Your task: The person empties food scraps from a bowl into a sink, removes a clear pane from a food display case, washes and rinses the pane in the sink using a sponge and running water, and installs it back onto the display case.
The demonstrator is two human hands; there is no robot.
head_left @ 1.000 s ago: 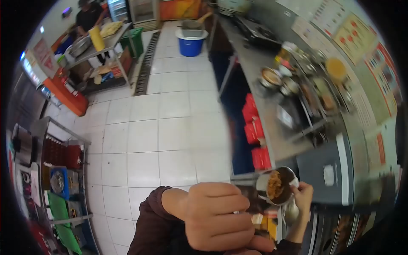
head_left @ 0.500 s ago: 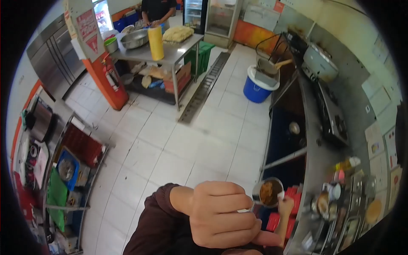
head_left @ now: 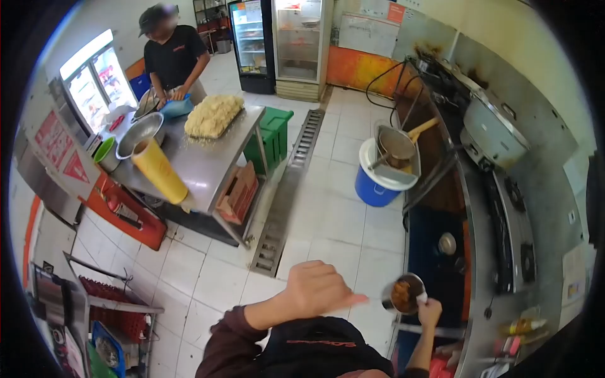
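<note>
My right hand (head_left: pixel 430 312) is closed round the light-coloured grip of a small metal pot (head_left: pixel 389 302). Brown food (head_left: pixel 401 293), lumpy in shape, lies inside the pot, which hangs over the floor by the counter's edge. My left hand (head_left: pixel 318 291) is raised in front of my chest, fingers curled in and thumb sticking out to the right. Nothing shows in it, and it touches neither the pot nor anything else.
On the right runs a steel counter (head_left: pixel 482 252) with a gas stove and a large pot (head_left: pixel 495 132). A blue bucket (head_left: pixel 378 189) stands ahead. A co-worker (head_left: pixel 173 57) handles a blue bag at the steel table (head_left: pixel 214 157). A metal rack (head_left: pixel 120 302) is at left.
My view has moved forward and tilted up, bringing the table, bucket and co-worker nearer. The pot stays in my right hand. My left hand has drawn back and turned slightly.
</note>
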